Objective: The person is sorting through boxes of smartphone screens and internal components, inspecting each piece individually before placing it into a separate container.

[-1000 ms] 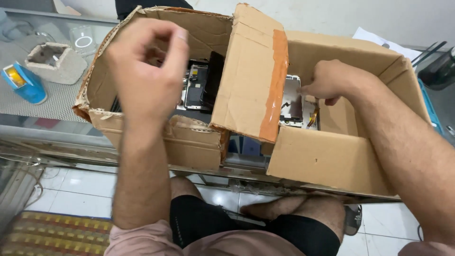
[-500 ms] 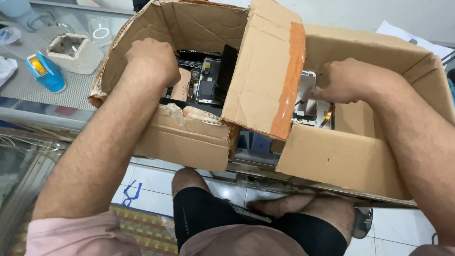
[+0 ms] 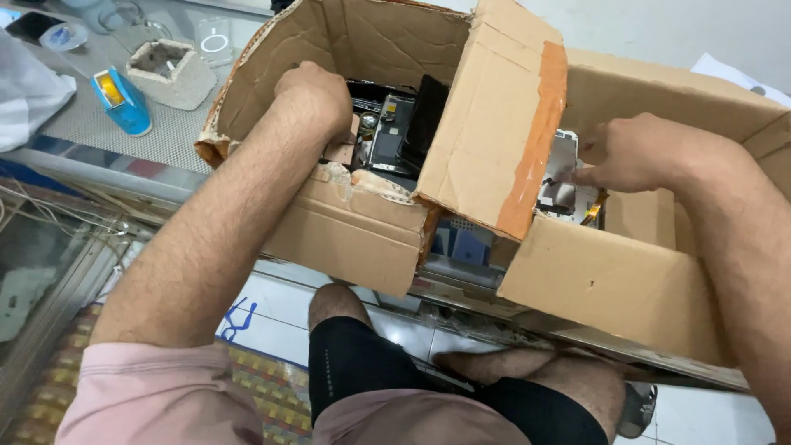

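A: Sitting across the counter edge: big cardboard box (image 3: 346, 239), torn along the near rim, inner flap (image 3: 494, 124) with orange tape standing up at 12 o'clock.

B: Noting contents?

A: Lying in the left compartment, at 11 o'clock: dark phone boards and screens (image 3: 395, 132). Showing in the right compartment, at 2 o'clock: pale phone frame (image 3: 564, 177).

B: Hands?

A: Reaching into the left compartment: left hand (image 3: 313, 95), fingers curled down out of view, so grip impossible to tell. Resting at 3 o'clock: right hand (image 3: 638, 156), narrow, fingertips (image 3: 581, 175) touching the pale phone frame, not closing round it.

B: Smaller items?

A: Sitting on the counter mat at 10 o'clock: grey foam tray (image 3: 169, 70), then blue tape dispenser (image 3: 119, 99) just beside it.
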